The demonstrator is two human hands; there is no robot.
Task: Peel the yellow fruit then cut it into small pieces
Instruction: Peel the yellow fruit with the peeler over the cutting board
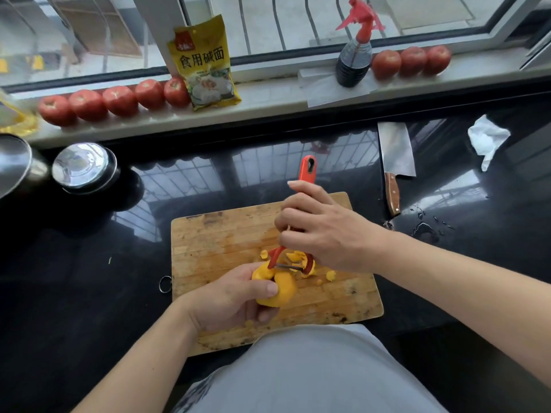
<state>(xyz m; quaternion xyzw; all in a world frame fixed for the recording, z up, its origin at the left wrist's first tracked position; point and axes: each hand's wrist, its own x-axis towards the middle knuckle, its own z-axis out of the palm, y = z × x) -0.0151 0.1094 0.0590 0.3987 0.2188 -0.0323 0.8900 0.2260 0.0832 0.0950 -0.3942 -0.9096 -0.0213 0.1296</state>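
My left hand grips the yellow fruit just above the near part of the wooden cutting board. My right hand holds a red peeler by its handle, and the peeler's blade rests against the top of the fruit. Yellow peel scraps lie on the board just right of the fruit. My fingers hide much of the fruit.
A cleaver with a wooden handle lies on the black counter right of the board. A crumpled tissue sits far right. Metal pots stand at the left. Tomatoes, a yellow packet and a spray bottle line the windowsill.
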